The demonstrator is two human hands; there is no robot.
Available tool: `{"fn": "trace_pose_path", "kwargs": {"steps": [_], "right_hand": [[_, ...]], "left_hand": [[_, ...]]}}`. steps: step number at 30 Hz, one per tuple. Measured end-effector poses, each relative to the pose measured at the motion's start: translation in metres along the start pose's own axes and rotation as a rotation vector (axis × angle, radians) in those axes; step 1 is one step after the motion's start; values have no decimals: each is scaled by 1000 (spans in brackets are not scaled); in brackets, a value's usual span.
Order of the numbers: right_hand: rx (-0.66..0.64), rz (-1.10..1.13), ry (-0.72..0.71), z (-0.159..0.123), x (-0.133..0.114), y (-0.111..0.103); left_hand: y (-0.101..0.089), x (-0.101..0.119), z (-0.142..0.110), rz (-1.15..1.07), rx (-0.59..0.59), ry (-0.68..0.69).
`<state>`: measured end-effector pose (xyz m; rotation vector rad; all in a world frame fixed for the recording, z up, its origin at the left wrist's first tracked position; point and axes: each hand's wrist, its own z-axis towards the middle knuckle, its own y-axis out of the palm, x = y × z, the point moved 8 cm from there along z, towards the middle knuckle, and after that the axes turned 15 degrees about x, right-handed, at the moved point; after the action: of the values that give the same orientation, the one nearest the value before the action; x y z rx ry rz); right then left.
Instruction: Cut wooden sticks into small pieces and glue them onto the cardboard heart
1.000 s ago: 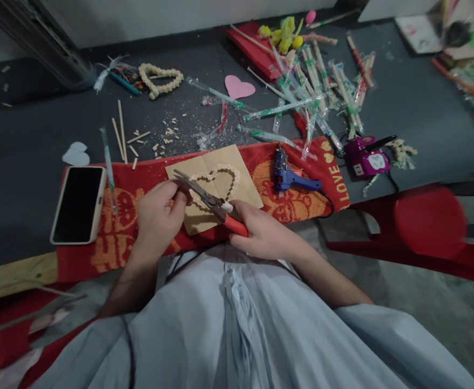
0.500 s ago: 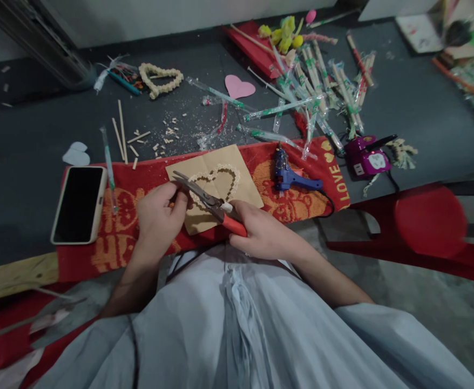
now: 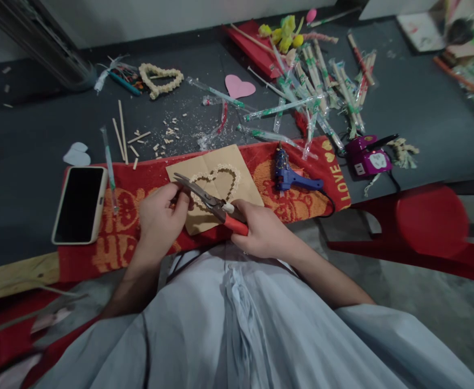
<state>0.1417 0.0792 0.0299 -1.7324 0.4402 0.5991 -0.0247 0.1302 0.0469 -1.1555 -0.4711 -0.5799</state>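
Note:
My right hand is wrapped around the red handles of a pair of pruning shears. Their long grey blades point up and left over a folded sheet of brown paper. Fingertips of my left hand pinch together close by the blade tips; what they hold, if anything, is hidden. Beneath the blades, a heart outline of small pale pieces lies on the paper, partly covered by the shears. The paper rests on a red and orange towel.
A blue glue gun lies on the towel's right side, a phone on its left. Behind are cut sticks, another pale heart frame, a pink paper heart and wrapped sticks. A red chair stands at right.
Almost nothing differs. Both hands and the shears sit very slightly further right in the picture, and the whole scene has shifted a little with them.

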Motion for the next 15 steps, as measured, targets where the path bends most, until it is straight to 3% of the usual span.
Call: {"fn": "trace_pose_path", "kwargs": {"steps": [5,11,15], "right_hand": [[9,-35,17,-2,1,-2],[-27,-8,20,-4,2,0],[-33,50,-44,-5,0,1]], "left_hand": [[0,4,0,-1,-5,-25],[-4,12,-1,65,85,132],[-2,6,-3,52,68,127]]}}
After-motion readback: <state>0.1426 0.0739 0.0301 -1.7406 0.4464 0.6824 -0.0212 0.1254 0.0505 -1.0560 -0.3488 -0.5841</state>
